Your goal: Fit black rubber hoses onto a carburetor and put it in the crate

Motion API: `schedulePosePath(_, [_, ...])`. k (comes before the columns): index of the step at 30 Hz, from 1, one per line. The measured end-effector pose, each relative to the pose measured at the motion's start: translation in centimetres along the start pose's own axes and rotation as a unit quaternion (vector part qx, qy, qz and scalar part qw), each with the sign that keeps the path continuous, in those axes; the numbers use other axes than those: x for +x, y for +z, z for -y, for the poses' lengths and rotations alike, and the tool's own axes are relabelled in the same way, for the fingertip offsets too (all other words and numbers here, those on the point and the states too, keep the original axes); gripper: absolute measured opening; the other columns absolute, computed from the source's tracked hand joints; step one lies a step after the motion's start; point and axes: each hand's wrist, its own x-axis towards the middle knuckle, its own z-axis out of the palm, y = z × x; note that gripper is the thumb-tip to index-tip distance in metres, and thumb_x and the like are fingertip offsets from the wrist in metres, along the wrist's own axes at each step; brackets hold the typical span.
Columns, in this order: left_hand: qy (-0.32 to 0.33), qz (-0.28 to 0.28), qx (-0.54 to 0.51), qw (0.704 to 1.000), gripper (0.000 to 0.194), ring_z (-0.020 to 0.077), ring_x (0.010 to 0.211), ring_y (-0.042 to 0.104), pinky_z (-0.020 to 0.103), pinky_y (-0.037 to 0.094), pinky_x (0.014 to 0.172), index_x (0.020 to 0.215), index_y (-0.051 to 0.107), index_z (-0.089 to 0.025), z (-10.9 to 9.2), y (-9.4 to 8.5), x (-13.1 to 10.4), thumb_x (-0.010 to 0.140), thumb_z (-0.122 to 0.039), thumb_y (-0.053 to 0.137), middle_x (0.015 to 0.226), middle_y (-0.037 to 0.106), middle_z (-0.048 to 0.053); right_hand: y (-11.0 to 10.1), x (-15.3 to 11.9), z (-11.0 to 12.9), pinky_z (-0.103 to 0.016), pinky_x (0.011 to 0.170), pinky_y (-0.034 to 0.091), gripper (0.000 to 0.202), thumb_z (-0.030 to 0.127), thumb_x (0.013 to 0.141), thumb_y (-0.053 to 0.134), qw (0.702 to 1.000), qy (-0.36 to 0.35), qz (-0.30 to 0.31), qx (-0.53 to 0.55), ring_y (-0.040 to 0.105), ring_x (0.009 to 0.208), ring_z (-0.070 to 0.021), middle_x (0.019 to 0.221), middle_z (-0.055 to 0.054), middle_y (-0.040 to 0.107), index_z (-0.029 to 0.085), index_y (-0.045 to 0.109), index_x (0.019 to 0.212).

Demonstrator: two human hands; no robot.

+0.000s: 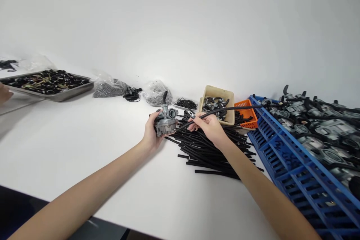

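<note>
A grey metal carburetor (166,123) rests in my left hand (152,130), its round opening facing me and a short black elbow tube (164,97) standing up on top. My right hand (207,124) pinches a long black hose (230,108). One end of this hose reaches the lower right side of the carburetor; whether it is joined there I cannot tell. The other end stretches right, over the blue crate's edge. Below my right hand lies a pile of black hoses (202,150) on the white table (112,195).
The blue crate (284,150) at the right holds several carburetors. Behind the hoses stand a cream bin (231,116) and an orange basket (254,120). Farther left are plastic bags (157,92), black rings (132,93) and a metal tray (67,95). Another person's hand (4,93) shows at the left edge.
</note>
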Motion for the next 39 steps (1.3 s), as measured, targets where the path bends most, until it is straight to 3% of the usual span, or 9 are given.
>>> schedulePosePath(3, [0.015, -0.029, 0.013, 0.999, 0.035, 0.0246, 0.068, 0.078, 0.03, 0.063, 0.051, 0.1, 0.067, -0.014, -0.1, 0.1, 0.0, 0.08, -0.043, 0.066, 0.082, 0.079, 0.008, 0.0, 0.1, -0.4, -0.028, 0.06, 0.052, 0.058, 0.073, 0.076, 0.082, 1.0, 0.008, 0.0, -0.004, 0.071, 0.063, -0.0185, 0.069, -0.008, 0.076, 0.016, 0.075, 0.083])
schedulePosePath(11, [0.017, -0.015, 0.009, 1.0, 0.035, 0.0256, 0.072, 0.079, 0.033, 0.066, 0.057, 0.1, 0.069, -0.013, -0.2, 0.3, -0.2, 0.08, -0.042, 0.065, 0.084, 0.079, 0.009, -0.5, -0.3, 1.2, -0.028, 0.065, 0.054, 0.05, 0.064, 0.077, 0.086, 1.0, 0.006, -0.011, -0.017, 0.073, 0.069, -0.0186, 0.076, -0.009, 0.079, 0.017, 0.073, 0.085])
schedulePosePath(18, [0.032, -0.033, 0.009, 0.999, 0.033, 0.0235, 0.067, 0.078, 0.028, 0.062, 0.052, 0.101, 0.066, -0.018, 0.1, 0.1, -0.3, 0.078, -0.041, 0.068, 0.081, 0.078, 0.004, 1.6, -0.5, -1.5, -0.032, 0.067, 0.06, 0.045, 0.056, 0.071, 0.09, 0.999, 0.028, 0.014, 0.025, 0.073, 0.066, -0.0194, 0.072, -0.007, 0.077, 0.018, 0.069, 0.082])
schedulePosePath(29, [0.039, -0.046, 0.023, 0.998, 0.029, 0.0236, 0.067, 0.077, 0.026, 0.058, 0.048, 0.092, 0.067, -0.017, 0.3, 0.1, -0.2, 0.081, -0.044, 0.063, 0.074, 0.076, 0.005, 3.7, -1.7, -1.8, -0.041, 0.086, 0.066, 0.044, 0.058, 0.07, 0.092, 0.997, 0.012, 0.026, 0.074, 0.076, 0.078, -0.0222, 0.078, -0.004, 0.075, 0.021, 0.071, 0.083])
schedulePosePath(39, [0.068, -0.075, 0.032, 0.994, 0.031, 0.0225, 0.069, 0.075, 0.027, 0.058, 0.052, 0.097, 0.064, -0.019, 1.0, -0.3, -0.5, 0.081, -0.046, 0.063, 0.078, 0.077, 0.004, 4.9, -2.1, -3.1, -0.04, 0.085, 0.066, 0.04, 0.054, 0.072, 0.09, 0.997, 0.003, 0.002, 0.082, 0.077, 0.08, -0.0231, 0.081, -0.005, 0.075, 0.022, 0.07, 0.083])
